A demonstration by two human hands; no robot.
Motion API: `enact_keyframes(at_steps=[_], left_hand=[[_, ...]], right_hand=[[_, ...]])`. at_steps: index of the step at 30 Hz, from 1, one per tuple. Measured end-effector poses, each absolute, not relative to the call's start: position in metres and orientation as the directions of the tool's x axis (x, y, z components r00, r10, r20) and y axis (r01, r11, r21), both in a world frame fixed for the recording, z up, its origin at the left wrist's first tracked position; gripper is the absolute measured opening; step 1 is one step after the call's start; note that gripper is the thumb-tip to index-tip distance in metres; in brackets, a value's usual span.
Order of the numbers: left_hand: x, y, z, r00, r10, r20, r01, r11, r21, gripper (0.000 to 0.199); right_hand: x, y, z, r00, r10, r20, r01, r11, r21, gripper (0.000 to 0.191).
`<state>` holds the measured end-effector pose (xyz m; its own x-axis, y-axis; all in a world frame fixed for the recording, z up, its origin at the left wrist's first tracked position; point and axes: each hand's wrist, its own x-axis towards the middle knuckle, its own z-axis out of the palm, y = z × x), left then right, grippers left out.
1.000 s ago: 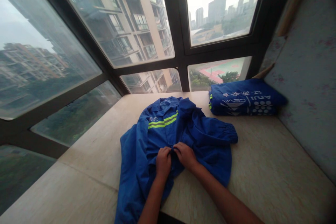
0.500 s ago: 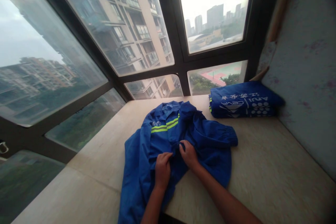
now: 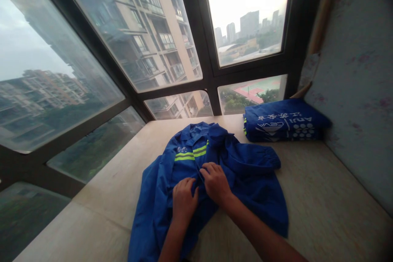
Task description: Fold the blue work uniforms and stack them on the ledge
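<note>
A blue work jacket (image 3: pixel 184 174) with yellow-green and grey reflective stripes lies spread on the sill, its collar toward the window. My left hand (image 3: pixel 185 198) is on the left side of the front opening, its curled fingers and thumb gripping the cloth. Close beside it, my right hand (image 3: pixel 215 182) pinches the edge of the opposite front panel, just below the stripes. What lies under the fingertips is hidden. One sleeve is bunched up on the right, and the lower part of the jacket spreads out below both hands.
A folded blue garment (image 3: pixel 282 120) with white lettering sits at the back right, against the patterned wall (image 3: pixel 353 102). Dark window frames (image 3: pixel 211 86) border the pale sill (image 3: pixel 101 204) at the back and left.
Both hands have shifted slightly left along the front opening, still close together. The jacket's lower right part has spread outward and toward me. The view has moved a little.
</note>
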<state>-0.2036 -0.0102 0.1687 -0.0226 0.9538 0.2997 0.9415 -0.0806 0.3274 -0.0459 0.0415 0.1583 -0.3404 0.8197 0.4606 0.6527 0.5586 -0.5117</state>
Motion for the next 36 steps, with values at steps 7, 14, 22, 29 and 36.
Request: enact_keyframes(at_steps=[7, 14, 22, 29, 36], left_hand=[[-0.198, 0.042, 0.127, -0.099, 0.941, 0.325, 0.892, -0.061, 0.448, 0.043], [-0.205, 0.05, 0.106, -0.138, 0.926, 0.351, 0.8, -0.104, 0.591, 0.05], [-0.219, 0.052, 0.106, -0.136, 0.942, 0.307, 0.608, -0.166, 0.777, 0.046], [-0.227, 0.054, 0.102, -0.095, 0.964, 0.25, 0.43, -0.187, 0.883, 0.053], [-0.225, 0.054, 0.099, -0.049, 0.963, 0.264, 0.485, -0.208, 0.849, 0.052]], right_hand=[[-0.073, 0.069, 0.118, -0.267, 0.911, 0.313, 0.681, 0.408, -0.608, 0.028], [-0.065, 0.079, 0.095, -0.234, 0.89, 0.391, 0.6, 0.448, -0.662, 0.043], [-0.067, 0.071, 0.096, -0.297, 0.763, 0.574, 0.507, 0.636, -0.582, 0.049], [-0.072, 0.067, 0.105, -0.307, 0.876, 0.373, 0.65, 0.479, -0.59, 0.044], [-0.071, 0.068, 0.106, -0.304, 0.895, 0.327, 0.654, 0.446, -0.611, 0.042]])
